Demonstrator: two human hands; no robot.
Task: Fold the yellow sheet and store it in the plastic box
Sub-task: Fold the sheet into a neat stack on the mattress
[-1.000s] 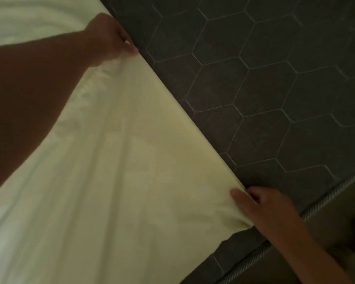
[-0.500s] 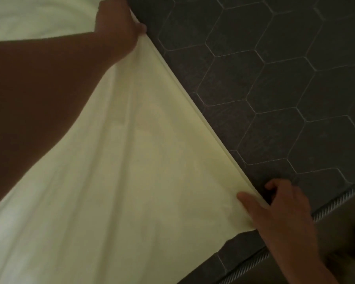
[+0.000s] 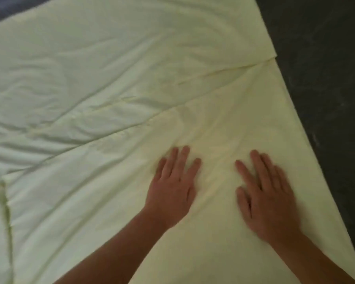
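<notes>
**Both palms flat on the sheet, fold part-made**

Left hand (image 3: 172,187) and right hand (image 3: 266,199) both lie palm-down on the yellow sheet (image 3: 111,68). The fingers are straight and slightly spread and grip nothing. The hands are side by side with a strip of cloth between them. Both are a little blurred.

The sheet is under the hands and runs away from me, forward and to the left, filling most of the view over a dark surface (image 3: 326,99). The edge of an upper layer (image 3: 193,103) crosses it on a diagonal, from low left to high right, ahead of both sets of fingertips. The right hand is nearer the sheet's right border, and the left hand is nearer the bulk of the cloth.

The cloth is pale yellow, thin and soft. Shallow creases fan out from the hands, and there is a bunched ridge (image 3: 2,193) at far left.

I judge this to be smoothing before the next fold. The far layer looks loose enough to shift. The plastic box is not in view.
</notes>
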